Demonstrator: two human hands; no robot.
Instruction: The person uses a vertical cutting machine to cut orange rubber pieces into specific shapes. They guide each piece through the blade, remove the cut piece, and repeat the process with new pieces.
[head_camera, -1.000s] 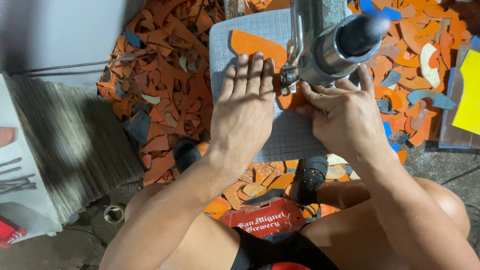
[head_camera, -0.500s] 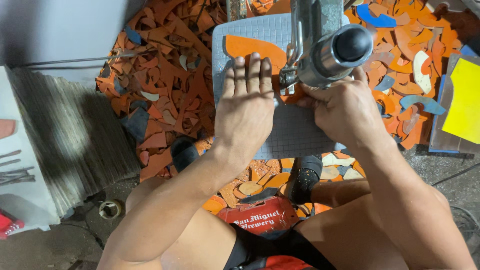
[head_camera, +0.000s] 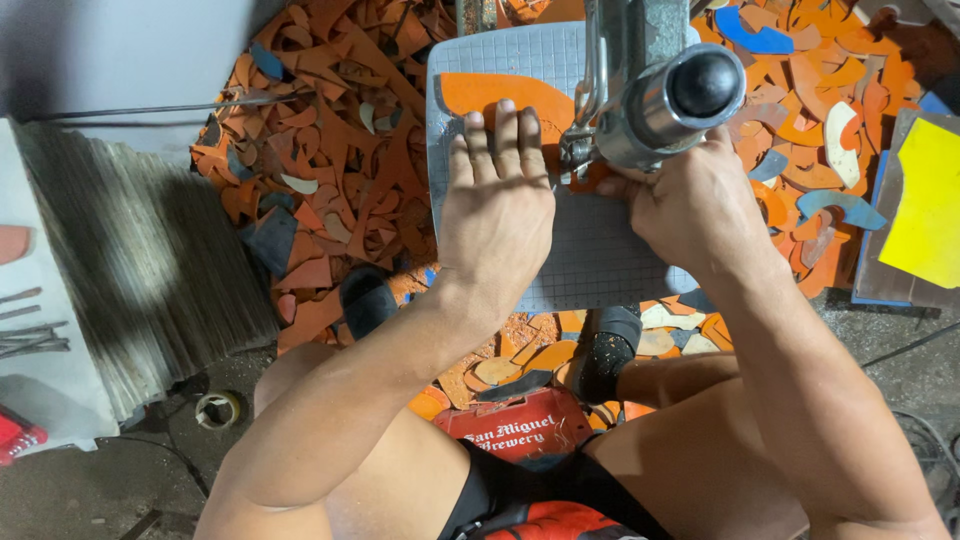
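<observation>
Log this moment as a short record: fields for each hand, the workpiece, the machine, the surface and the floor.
left hand: left hand flat, palm down, fingers spread on the orange sheet
right hand: right hand pressed at the sheet's edge beside the machine head; its grip is hidden
workpiece: orange sheet, curved outline, lying flat
machine: metal machine head with a black knob, above the sheet
surface: grey gridded table
floor: orange offcuts piled around, some blue and cream pieces

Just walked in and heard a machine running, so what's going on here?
A seated person presses an orange sheet flat on a grey gridded table with the left hand. The right hand steadies the sheet beside the machine head. Orange offcuts cover the floor around the table.
</observation>
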